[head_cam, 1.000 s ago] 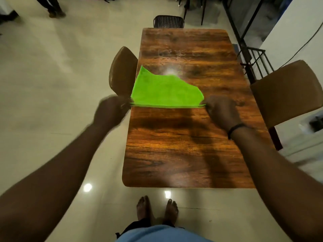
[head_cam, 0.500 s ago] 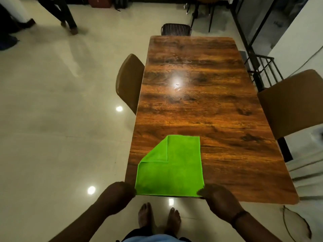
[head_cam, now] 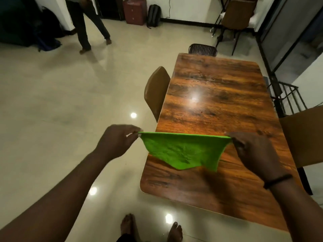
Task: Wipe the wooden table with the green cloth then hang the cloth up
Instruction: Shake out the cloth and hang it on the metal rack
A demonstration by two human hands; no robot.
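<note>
A bright green cloth (head_cam: 183,151) hangs stretched between my two hands above the near left part of the wooden table (head_cam: 218,105). My left hand (head_cam: 117,140) pinches its left top corner, just off the table's left edge. Its right top corner is pinched by my right hand (head_cam: 251,151), which is over the table. The cloth's top edge is taut and its lower part droops toward the tabletop. The tabletop is long, glossy and dark-grained.
A brown chair (head_cam: 156,91) stands at the table's left side, another brown chair (head_cam: 304,137) at the right, a dark chair (head_cam: 202,49) at the far end. A metal railing (head_cam: 286,95) runs on the right. A person (head_cam: 89,23) walks at the far left. My bare feet (head_cam: 152,227) are below.
The cloth lay flat at the table's near edge half a second ago; now both hands have lifted it off the wood and hold it stretched in the air. The view has swung left.
</note>
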